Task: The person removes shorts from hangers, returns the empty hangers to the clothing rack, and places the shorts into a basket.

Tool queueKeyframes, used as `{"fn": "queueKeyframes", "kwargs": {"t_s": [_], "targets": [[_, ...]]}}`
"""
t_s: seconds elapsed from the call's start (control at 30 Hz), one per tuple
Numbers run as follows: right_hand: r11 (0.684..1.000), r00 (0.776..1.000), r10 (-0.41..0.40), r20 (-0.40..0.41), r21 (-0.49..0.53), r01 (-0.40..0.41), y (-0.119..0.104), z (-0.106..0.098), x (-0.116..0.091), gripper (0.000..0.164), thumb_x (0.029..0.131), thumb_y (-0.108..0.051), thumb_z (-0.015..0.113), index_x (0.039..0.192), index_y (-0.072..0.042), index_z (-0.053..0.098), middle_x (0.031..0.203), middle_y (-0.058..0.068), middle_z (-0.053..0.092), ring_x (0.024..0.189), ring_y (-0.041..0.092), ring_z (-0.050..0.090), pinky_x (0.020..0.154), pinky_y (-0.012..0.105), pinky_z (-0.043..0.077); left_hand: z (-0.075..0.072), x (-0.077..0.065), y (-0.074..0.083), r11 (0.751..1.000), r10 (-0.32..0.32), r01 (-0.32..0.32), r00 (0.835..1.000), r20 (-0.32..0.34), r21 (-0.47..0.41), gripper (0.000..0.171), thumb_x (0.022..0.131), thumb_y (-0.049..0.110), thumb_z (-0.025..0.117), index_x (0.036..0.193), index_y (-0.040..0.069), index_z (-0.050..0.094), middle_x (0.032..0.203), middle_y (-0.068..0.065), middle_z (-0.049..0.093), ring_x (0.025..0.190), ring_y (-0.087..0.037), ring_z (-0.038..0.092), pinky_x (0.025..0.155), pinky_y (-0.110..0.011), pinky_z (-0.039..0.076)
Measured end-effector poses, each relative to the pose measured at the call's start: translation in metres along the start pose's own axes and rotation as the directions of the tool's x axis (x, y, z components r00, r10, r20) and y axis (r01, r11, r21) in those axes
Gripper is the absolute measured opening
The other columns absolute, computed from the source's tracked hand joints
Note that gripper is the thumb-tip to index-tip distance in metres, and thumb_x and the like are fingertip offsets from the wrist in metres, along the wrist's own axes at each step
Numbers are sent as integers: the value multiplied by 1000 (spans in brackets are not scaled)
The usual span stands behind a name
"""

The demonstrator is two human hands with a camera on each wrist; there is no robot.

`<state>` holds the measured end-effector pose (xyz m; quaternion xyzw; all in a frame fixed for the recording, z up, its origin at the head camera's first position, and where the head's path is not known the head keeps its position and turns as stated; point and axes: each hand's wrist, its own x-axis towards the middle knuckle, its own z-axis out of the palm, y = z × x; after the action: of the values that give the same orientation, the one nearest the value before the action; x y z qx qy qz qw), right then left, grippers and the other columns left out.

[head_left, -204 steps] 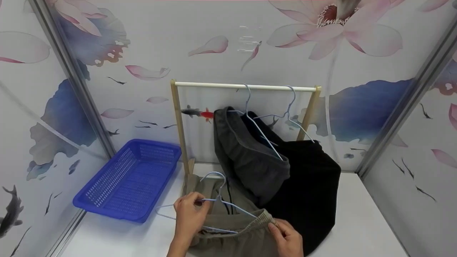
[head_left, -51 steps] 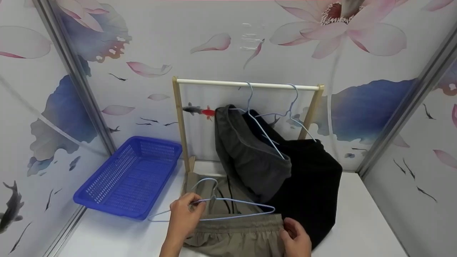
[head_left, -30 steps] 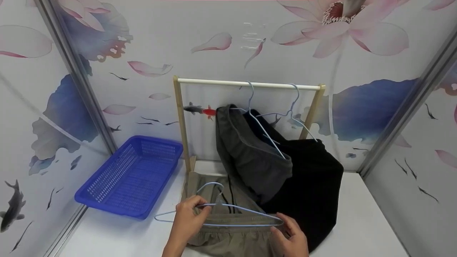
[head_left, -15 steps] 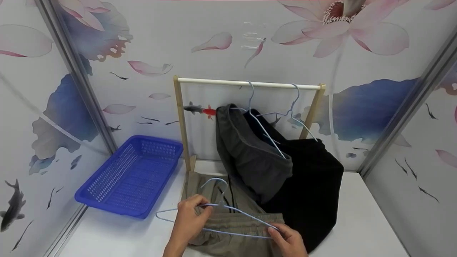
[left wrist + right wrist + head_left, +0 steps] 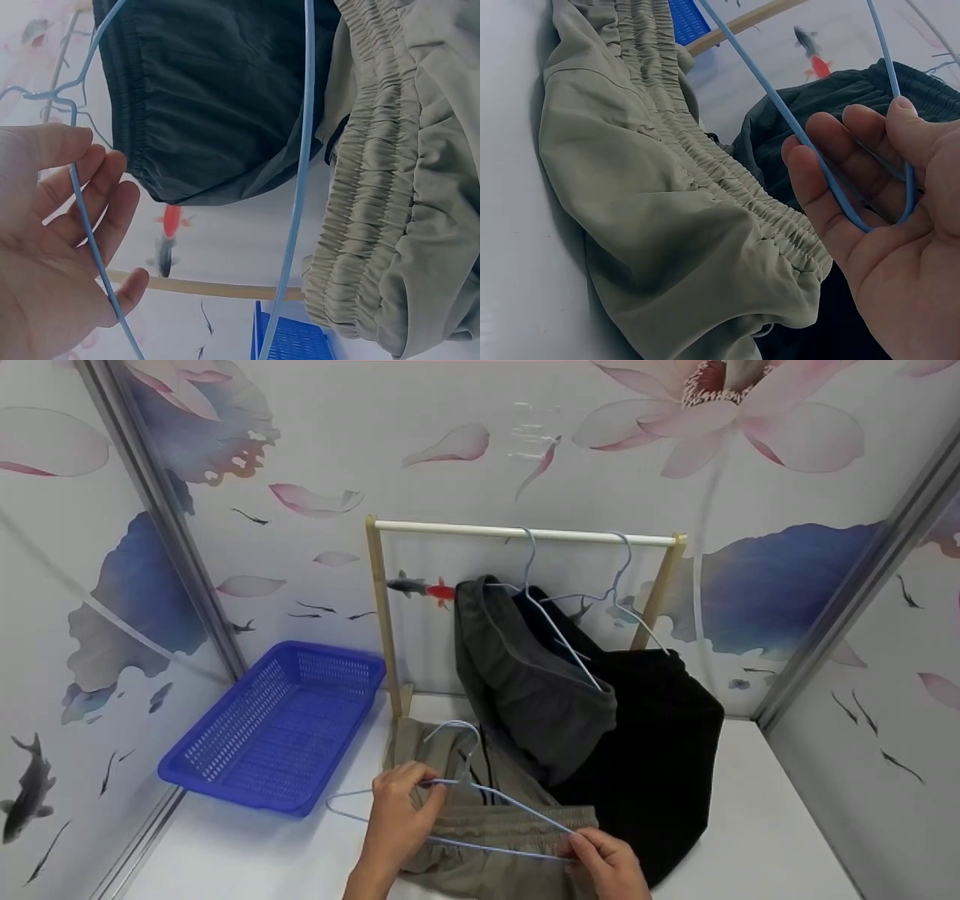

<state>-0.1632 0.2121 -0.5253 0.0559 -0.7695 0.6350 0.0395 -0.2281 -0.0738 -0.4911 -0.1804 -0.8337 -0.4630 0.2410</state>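
My left hand (image 5: 397, 819) pinches the upper wire of a light-blue hanger (image 5: 493, 850) just left of its hook. The fingers of my right hand (image 5: 609, 861) hold the hanger's right corner; in the right wrist view that corner lies across the palm (image 5: 900, 262). Beneath the hanger are khaki pants (image 5: 517, 877) with a gathered elastic waistband (image 5: 371, 165) and dark drawstrings. Both wrist views show the waistband apart from the hanger wire. The pants' lower part runs out of the head view.
A wooden rack with a white rail (image 5: 450, 529) stands behind. On hangers there are a dark grey garment (image 5: 525, 682) and a black garment (image 5: 645, 750). A blue perforated basket (image 5: 277, 735) sits at left on the white table (image 5: 765, 825). Patterned walls enclose three sides.
Earlier the hanger's right end was inside the waistband and my right hand held the cloth. That end is now out above the pants, and my right hand has moved onto the hanger's corner.
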Motion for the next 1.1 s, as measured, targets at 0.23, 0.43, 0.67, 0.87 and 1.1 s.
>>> {"fn": "queueKeyframes", "kwargs": {"t_s": [0.23, 0.43, 0.67, 0.87, 1.1], "targets": [[988, 984, -151, -92, -24, 150, 31, 1, 6, 22, 97, 3, 52, 82, 7, 67, 79, 26, 66, 74, 24, 67, 68, 36, 57, 2, -1, -2, 993, 67, -60, 996, -65, 98, 17, 81, 8, 75, 97, 13, 71, 96, 3, 70, 92, -19, 64, 92, -54, 35], [987, 976, -158, -150, -14, 158, 39, 1, 7, 22, 97, -5, 56, 79, 1, 68, 76, 16, 68, 72, 16, 67, 67, 27, 55, 5, -3, -6, 987, 113, -98, 987, -111, 126, 32, 78, 3, 76, 109, 8, 70, 111, -7, 67, 102, -28, 62, 93, -58, 35], [984, 960, -177, -216, -10, 179, 39, 1, 7, 22, 95, -2, 57, 76, -2, 68, 73, 10, 68, 69, 11, 65, 64, 24, 54, 5, -4, -6, 991, 75, -62, 991, -113, 118, 46, 81, 6, 75, 125, 5, 64, 126, -13, 61, 115, -36, 56, 96, -60, 34], [977, 952, -178, -250, 73, 201, 39, 2, 8, 21, 95, 5, 55, 77, 7, 66, 72, 22, 65, 67, 16, 65, 62, 27, 54, 4, -5, -6, 993, 54, -42, 993, -107, 110, 50, 83, 6, 73, 131, 3, 59, 134, -16, 55, 122, -40, 51, 103, -62, 29], [988, 958, -108, -267, 80, 133, 35, 0, 8, 20, 96, 3, 53, 83, 13, 63, 76, 30, 64, 68, 23, 67, 61, 32, 56, 5, -6, -7, 993, 43, -31, 994, -101, 114, 51, 83, 6, 73, 132, 2, 58, 136, -17, 54, 124, -42, 49, 101, -63, 31]]}}
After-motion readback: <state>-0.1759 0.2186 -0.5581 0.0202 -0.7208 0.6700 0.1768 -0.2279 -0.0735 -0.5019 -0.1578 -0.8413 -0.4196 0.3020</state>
